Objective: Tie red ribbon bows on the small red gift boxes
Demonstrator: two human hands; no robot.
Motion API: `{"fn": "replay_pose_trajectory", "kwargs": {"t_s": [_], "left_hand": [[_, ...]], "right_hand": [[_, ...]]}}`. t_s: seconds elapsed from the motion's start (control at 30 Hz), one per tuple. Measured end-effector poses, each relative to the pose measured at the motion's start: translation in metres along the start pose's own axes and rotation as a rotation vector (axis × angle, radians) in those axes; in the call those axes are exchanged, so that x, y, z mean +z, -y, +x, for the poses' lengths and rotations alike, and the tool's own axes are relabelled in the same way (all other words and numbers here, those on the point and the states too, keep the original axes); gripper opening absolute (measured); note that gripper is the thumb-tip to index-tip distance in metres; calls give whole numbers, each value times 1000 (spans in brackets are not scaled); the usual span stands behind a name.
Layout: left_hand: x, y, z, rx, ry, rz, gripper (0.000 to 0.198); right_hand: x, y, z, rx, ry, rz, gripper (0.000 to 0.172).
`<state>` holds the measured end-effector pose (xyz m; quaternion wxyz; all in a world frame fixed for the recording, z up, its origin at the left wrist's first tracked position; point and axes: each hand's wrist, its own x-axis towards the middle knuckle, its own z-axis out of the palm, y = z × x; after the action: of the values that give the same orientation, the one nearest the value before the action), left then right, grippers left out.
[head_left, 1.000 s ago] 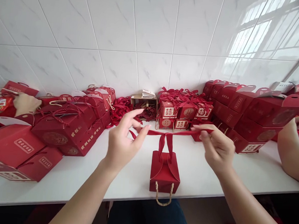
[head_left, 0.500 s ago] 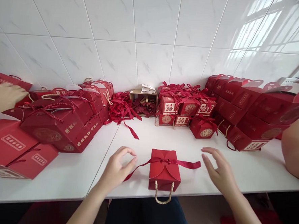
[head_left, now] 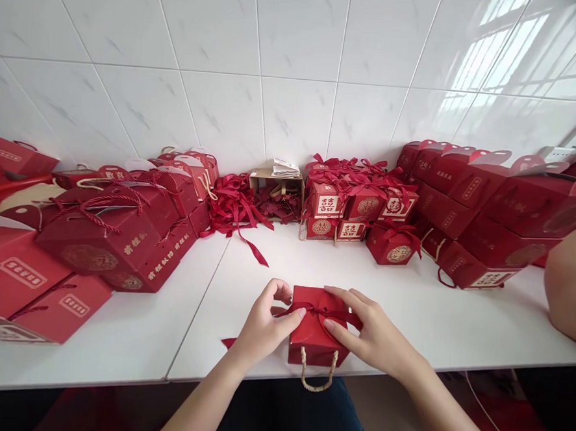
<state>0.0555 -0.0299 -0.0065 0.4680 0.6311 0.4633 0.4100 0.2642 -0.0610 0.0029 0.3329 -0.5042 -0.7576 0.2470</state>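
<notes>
A small red gift box [head_left: 310,337] stands at the table's front edge, its curved top flaps folded in. Dark red ribbon [head_left: 317,311] is knotted across the top, and a beige rope handle [head_left: 317,388] hangs at the front. My left hand [head_left: 267,325] is at the box's left side, thumb on the ribbon near the knot, index finger curved and apart from it. From the right, my right hand [head_left: 371,328] rests on the top with thumb and fingers spread either side of the ribbon. Part of the left ribbon tail is hidden under my left hand.
Stacked red boxes rise at left [head_left: 106,237] and right [head_left: 464,213]. Behind are a ribbon pile [head_left: 235,202], an open carton [head_left: 298,206] with dark red pieces, and smaller ribboned boxes [head_left: 361,204]. Another person's arm [head_left: 569,285] is at the right edge.
Both my hands have moved inward from either side onto the box and ribbon. The other person's hand at far left has gone from view.
</notes>
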Motion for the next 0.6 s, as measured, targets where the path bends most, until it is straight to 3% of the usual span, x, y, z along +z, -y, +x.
{"fn": "replay_pose_trajectory", "kwargs": {"t_s": [0.13, 0.23, 0.37, 0.5, 0.6], "left_hand": [[-5, 6, 5, -138, 105, -35, 23], [-13, 6, 8, -153, 192, 40, 37], [-23, 1, 7, -85, 123, 254, 45], [-27, -3, 3, -18, 107, 357, 34], [-26, -11, -2, 151, -9, 443, 22]], "right_hand": [[7, -9, -2, 81, -57, 54, 54], [6, -22, -4, 140, -117, 170, 43], [-3, -33, -4, 209, -150, 344, 32], [-20, -29, -3, 316, 95, 370, 39], [-33, -24, -5, 361, 279, 446, 46]]}}
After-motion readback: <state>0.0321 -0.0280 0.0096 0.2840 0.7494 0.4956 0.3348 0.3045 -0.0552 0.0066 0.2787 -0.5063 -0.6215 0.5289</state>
